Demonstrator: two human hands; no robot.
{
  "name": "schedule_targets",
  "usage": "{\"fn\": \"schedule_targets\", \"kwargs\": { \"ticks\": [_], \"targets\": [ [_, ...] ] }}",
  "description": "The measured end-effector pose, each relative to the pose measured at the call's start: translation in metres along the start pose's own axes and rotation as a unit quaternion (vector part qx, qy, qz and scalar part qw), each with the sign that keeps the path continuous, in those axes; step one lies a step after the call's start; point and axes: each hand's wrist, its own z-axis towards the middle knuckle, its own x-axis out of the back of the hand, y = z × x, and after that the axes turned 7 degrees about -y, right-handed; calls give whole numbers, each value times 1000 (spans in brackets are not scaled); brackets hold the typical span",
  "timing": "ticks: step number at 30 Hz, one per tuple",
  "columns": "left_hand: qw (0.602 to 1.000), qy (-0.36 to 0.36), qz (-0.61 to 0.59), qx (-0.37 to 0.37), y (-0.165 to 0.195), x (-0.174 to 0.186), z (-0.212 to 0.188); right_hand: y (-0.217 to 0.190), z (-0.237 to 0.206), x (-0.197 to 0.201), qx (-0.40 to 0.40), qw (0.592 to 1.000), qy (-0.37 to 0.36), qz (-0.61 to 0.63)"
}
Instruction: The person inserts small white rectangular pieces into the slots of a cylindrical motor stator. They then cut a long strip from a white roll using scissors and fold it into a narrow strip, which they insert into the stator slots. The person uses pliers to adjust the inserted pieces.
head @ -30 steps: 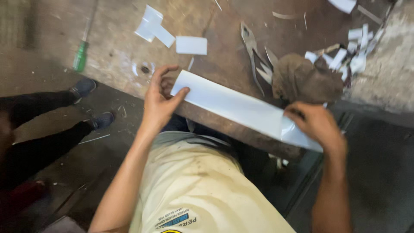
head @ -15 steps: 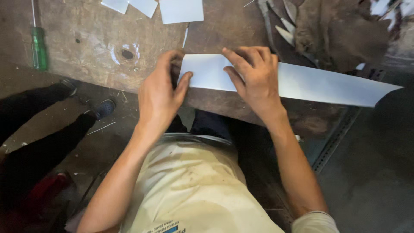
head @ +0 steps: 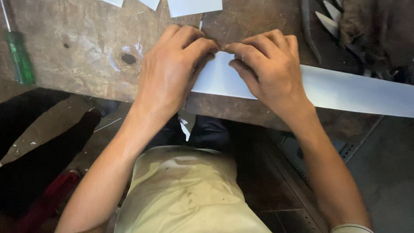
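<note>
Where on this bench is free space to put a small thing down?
Bare wood lies between the green screwdriver and the left hand. The top right is crowded with metal offcuts; both hands, right hand, cover the long metal strip.

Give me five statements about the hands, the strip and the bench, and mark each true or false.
1. Both hands press on the white strip. True: the left hand and the right hand meet at its left end.
2. The strip lies wholly on the bench. False: its long right part runs out past the bench edge.
3. A green-handled screwdriver lies at the bench's left. True.
4. The right hand holds the screwdriver. False: it rests on the strip, far from the screwdriver.
5. Small white pieces lie beyond the hands, at the top edge of the view. True.
</note>
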Motion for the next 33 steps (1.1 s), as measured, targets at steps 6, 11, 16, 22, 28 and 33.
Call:
{"fn": "schedule_targets", "kwargs": {
  "ticks": [6,11,16,22,28,33],
  "targets": [
    [999,-25,19,-21,-9,-7,1,-7,5,6,-11,1000,5,14],
    [999,-12,6,-41,-9,-15,6,0,7,11,-7,999,-22,28],
    [998,-13,8,-61,-8,-3,12,9,12,10,-5,999,-30,38],
    [997,-24,53,-51,-6,10,11,19,5,5,28,998,-10,56],
    [996,-23,57,-68,-8,8,11,33,4,-5,68,997,-6,40],
    [994,-13,74,-83,-15,7,12,34,9,-9,82,997,6,3]
  ]
}}
